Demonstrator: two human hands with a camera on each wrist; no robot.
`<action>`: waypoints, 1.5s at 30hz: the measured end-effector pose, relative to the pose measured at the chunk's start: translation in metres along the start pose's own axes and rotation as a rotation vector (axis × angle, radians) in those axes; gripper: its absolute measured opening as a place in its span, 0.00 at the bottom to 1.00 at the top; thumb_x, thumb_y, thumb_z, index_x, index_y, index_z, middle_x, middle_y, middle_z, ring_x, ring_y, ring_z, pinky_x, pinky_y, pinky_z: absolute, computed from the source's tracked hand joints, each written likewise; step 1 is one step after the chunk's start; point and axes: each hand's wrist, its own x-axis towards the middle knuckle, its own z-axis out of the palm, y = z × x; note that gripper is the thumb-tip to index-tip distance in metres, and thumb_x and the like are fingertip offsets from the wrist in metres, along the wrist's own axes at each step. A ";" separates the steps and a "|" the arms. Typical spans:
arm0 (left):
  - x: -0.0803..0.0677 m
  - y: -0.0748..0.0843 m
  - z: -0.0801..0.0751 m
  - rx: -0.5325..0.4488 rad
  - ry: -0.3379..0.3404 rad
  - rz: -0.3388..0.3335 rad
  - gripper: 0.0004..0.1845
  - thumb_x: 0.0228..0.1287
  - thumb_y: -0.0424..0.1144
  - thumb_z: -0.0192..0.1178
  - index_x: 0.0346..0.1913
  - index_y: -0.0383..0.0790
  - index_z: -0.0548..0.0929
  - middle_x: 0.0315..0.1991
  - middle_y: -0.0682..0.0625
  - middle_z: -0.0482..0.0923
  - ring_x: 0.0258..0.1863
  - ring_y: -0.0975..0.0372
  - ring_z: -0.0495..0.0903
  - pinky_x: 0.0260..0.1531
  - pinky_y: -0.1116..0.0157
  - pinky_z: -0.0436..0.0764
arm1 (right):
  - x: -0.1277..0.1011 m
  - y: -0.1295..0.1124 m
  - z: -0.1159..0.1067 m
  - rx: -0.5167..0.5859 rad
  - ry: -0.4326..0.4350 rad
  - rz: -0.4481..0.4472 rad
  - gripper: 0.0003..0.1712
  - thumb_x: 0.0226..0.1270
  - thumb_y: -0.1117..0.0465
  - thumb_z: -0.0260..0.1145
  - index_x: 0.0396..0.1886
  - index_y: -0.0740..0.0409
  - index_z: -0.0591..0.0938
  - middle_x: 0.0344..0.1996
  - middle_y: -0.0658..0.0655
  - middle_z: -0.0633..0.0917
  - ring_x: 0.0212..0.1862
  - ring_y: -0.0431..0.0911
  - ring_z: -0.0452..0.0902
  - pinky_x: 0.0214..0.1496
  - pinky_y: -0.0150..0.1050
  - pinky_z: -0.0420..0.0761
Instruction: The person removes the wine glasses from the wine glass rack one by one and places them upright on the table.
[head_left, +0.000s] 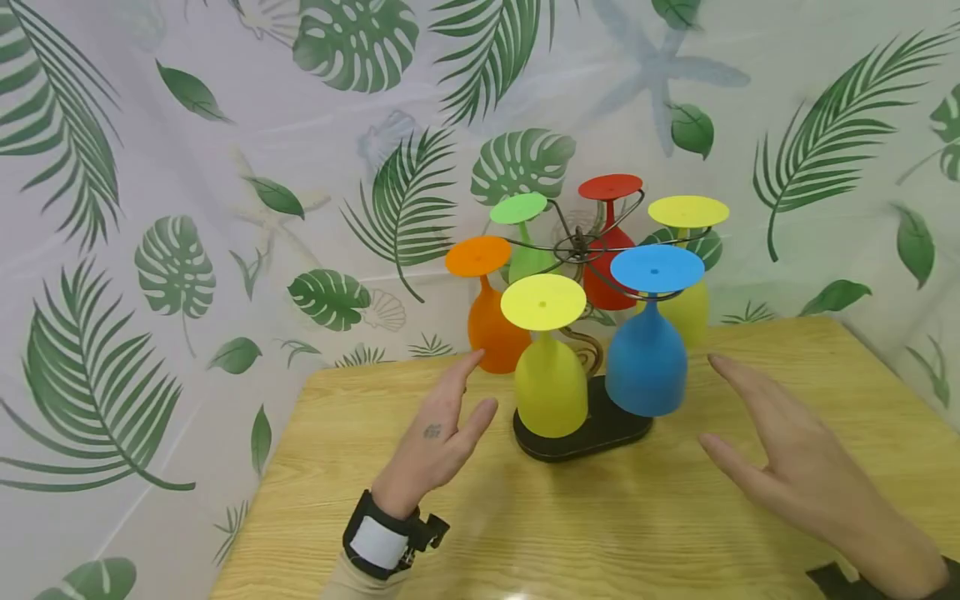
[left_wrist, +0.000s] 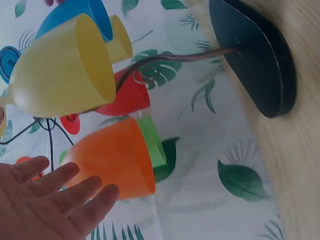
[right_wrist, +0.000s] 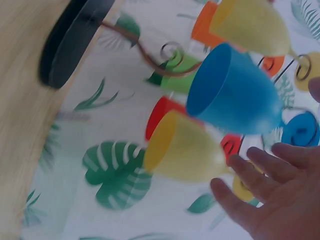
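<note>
Overhead, six empty goblets (head_left: pixel 647 358) hang inverted on rack (head_left: pixel 581 429), hands (head_left: pixel 442 433) spread, untouching

A pale curtain (head_left: pixel 225 167) printed with green palm and monstera leaves, faint shells and starfish is hanging behind and along both sides, wrinkling a little. In front of it a light wooden table (head_left: pixel 675 533) with visible grain is standing, soft even light falling across it.
</note>
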 end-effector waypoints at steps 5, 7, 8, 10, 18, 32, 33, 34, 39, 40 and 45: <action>0.011 0.007 0.009 -0.100 0.019 0.026 0.33 0.79 0.44 0.54 0.78 0.34 0.58 0.76 0.41 0.63 0.73 0.51 0.67 0.66 0.50 0.75 | 0.020 -0.025 0.016 0.127 0.122 -0.178 0.37 0.71 0.51 0.68 0.72 0.66 0.71 0.62 0.65 0.80 0.66 0.41 0.73 0.69 0.19 0.63; 0.014 0.007 0.015 -0.131 0.019 0.044 0.33 0.79 0.45 0.53 0.78 0.34 0.58 0.75 0.41 0.64 0.72 0.52 0.68 0.66 0.52 0.76 | 0.026 -0.036 0.023 0.172 0.198 -0.260 0.35 0.75 0.46 0.61 0.67 0.71 0.75 0.57 0.67 0.82 0.58 0.39 0.76 0.63 0.19 0.69; 0.014 0.008 0.018 -0.140 0.015 0.053 0.33 0.79 0.45 0.52 0.78 0.34 0.57 0.74 0.41 0.65 0.71 0.53 0.68 0.66 0.52 0.76 | 0.027 -0.043 0.026 0.191 0.228 -0.286 0.35 0.77 0.45 0.59 0.65 0.72 0.76 0.55 0.67 0.83 0.55 0.39 0.78 0.60 0.18 0.71; 0.016 0.009 0.022 -0.156 0.009 0.065 0.33 0.80 0.48 0.51 0.78 0.36 0.57 0.72 0.41 0.67 0.70 0.54 0.69 0.66 0.53 0.76 | 0.031 -0.054 0.030 0.220 0.286 -0.335 0.35 0.77 0.44 0.57 0.61 0.74 0.78 0.53 0.67 0.83 0.49 0.39 0.79 0.55 0.19 0.75; 0.018 0.011 0.025 -0.189 0.024 0.060 0.35 0.79 0.55 0.49 0.78 0.38 0.57 0.73 0.43 0.66 0.70 0.53 0.69 0.65 0.52 0.77 | 0.045 -0.076 0.052 0.233 0.135 -0.223 0.38 0.77 0.40 0.55 0.68 0.69 0.74 0.66 0.64 0.76 0.63 0.53 0.77 0.66 0.20 0.69; 0.017 0.011 0.034 -0.252 -0.030 0.118 0.36 0.77 0.41 0.57 0.81 0.37 0.55 0.78 0.45 0.61 0.72 0.52 0.71 0.63 0.53 0.78 | 0.050 -0.074 0.093 0.266 0.151 -0.081 0.43 0.51 0.67 0.79 0.67 0.68 0.72 0.67 0.70 0.73 0.62 0.60 0.77 0.53 0.18 0.76; 0.017 0.011 0.034 -0.250 -0.030 0.115 0.36 0.77 0.40 0.57 0.80 0.37 0.55 0.77 0.45 0.62 0.72 0.52 0.71 0.63 0.54 0.79 | 0.050 -0.074 0.094 0.263 0.154 -0.073 0.43 0.50 0.68 0.79 0.67 0.69 0.72 0.67 0.70 0.74 0.61 0.60 0.78 0.51 0.21 0.80; 0.018 0.012 0.035 -0.249 -0.032 0.113 0.36 0.77 0.40 0.57 0.80 0.37 0.55 0.77 0.45 0.62 0.72 0.52 0.71 0.63 0.54 0.79 | 0.051 -0.074 0.093 0.256 0.156 -0.066 0.43 0.50 0.68 0.79 0.66 0.69 0.72 0.66 0.69 0.75 0.60 0.60 0.79 0.49 0.26 0.83; 0.017 0.016 0.036 -0.258 -0.036 0.097 0.36 0.77 0.40 0.57 0.80 0.37 0.55 0.77 0.45 0.62 0.71 0.50 0.72 0.62 0.50 0.79 | 0.051 -0.075 0.092 0.225 0.152 -0.042 0.42 0.51 0.67 0.80 0.66 0.67 0.71 0.61 0.66 0.78 0.56 0.56 0.81 0.42 0.47 0.89; 0.017 0.017 0.036 -0.261 -0.037 0.094 0.36 0.77 0.40 0.57 0.80 0.37 0.55 0.77 0.45 0.62 0.71 0.50 0.72 0.62 0.49 0.79 | 0.051 -0.075 0.093 0.222 0.157 -0.043 0.42 0.51 0.67 0.80 0.66 0.67 0.71 0.61 0.66 0.78 0.56 0.56 0.80 0.42 0.47 0.89; 0.018 0.018 0.037 -0.245 -0.039 0.101 0.36 0.77 0.41 0.56 0.80 0.38 0.55 0.77 0.44 0.63 0.70 0.50 0.73 0.62 0.52 0.80 | 0.051 -0.076 0.093 0.210 0.193 -0.055 0.42 0.50 0.69 0.81 0.65 0.67 0.72 0.61 0.66 0.77 0.57 0.56 0.80 0.40 0.46 0.89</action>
